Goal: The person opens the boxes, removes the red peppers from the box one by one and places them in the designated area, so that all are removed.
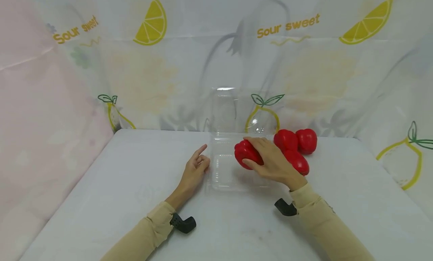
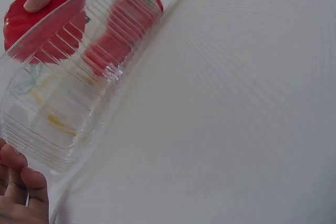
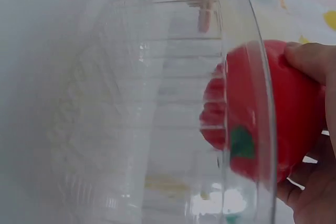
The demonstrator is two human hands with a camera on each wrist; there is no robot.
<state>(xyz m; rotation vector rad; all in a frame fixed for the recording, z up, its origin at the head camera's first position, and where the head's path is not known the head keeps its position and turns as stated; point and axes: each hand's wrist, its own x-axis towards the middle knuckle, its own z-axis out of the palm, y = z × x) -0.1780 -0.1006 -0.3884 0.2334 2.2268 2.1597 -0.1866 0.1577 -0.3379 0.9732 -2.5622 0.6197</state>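
Note:
A clear plastic clamshell box (image 1: 223, 178) lies with its lid (image 1: 224, 110) raised at the back. My left hand (image 1: 195, 170) is at the box's left rim, index finger extended and the other fingers curled against the edge; the thumb is hidden. Over the right part of the box, my right hand (image 1: 267, 159) grips a red bell pepper (image 1: 244, 154), thumb on the near side and fingers over the top. Through the clear wall in the right wrist view, the pepper (image 3: 294, 108) shows a green patch.
Three more red bell peppers sit together right of the box: one behind the right hand (image 1: 285, 140), one at the far right (image 1: 306, 141), one nearer (image 1: 297, 163). A printed curtain (image 1: 189, 65) hangs behind the white table (image 1: 152, 170).

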